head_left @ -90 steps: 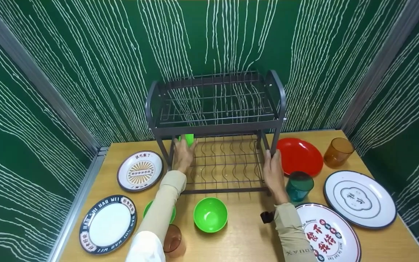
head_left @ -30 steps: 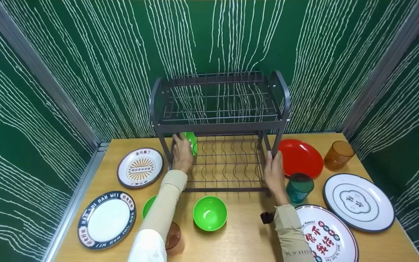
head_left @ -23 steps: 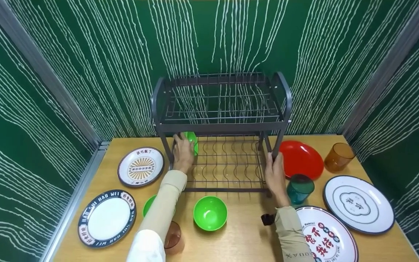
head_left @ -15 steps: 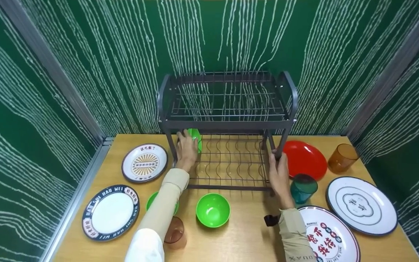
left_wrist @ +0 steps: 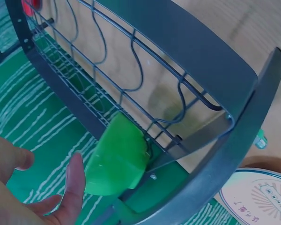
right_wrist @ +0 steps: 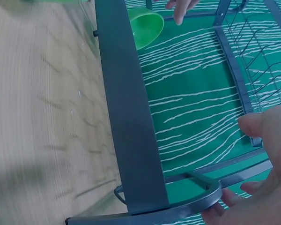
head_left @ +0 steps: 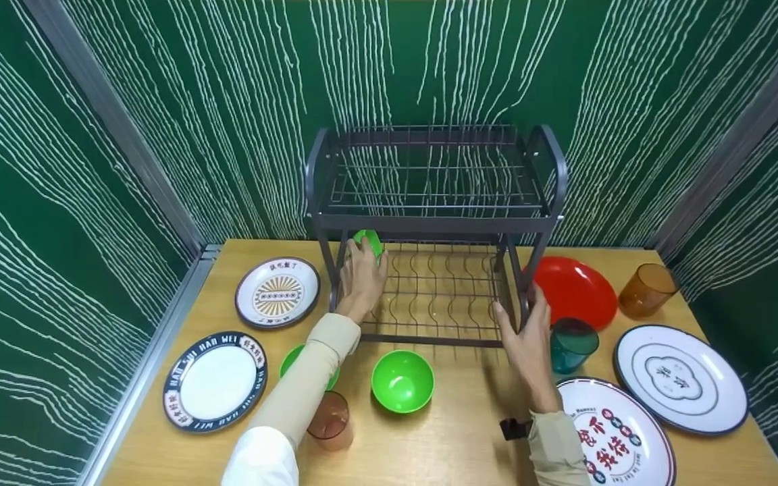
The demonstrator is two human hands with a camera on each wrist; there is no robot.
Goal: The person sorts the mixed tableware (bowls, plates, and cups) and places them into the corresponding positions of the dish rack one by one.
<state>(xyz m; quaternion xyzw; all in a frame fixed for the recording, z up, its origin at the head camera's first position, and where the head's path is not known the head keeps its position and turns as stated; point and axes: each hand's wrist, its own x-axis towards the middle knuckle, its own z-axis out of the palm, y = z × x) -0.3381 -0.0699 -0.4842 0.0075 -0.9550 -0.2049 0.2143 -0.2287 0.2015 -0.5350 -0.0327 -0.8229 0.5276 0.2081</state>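
A two-tier dark metal dish rack stands at the back of the table. One green bowl stands on edge in its lower tier, at the back left corner. My left hand reaches in from the front beside this bowl. In the left wrist view the loosely bent fingers are apart from the bowl's side. My right hand is at the rack's right front post, its fingers behind the frame and partly hidden. Its thumb points away from the post with a gap between.
Two more green bowls and a brownish-pink cup sit before the rack. White plates lie on both sides. At right are a red plate, a teal cup and an amber cup. Green walls enclose the table.
The bowl in the rack has turned onto its edge and my left hand has come off it. My right hand's grip on the post has loosened, the thumb swinging away. The head view has shifted slightly.
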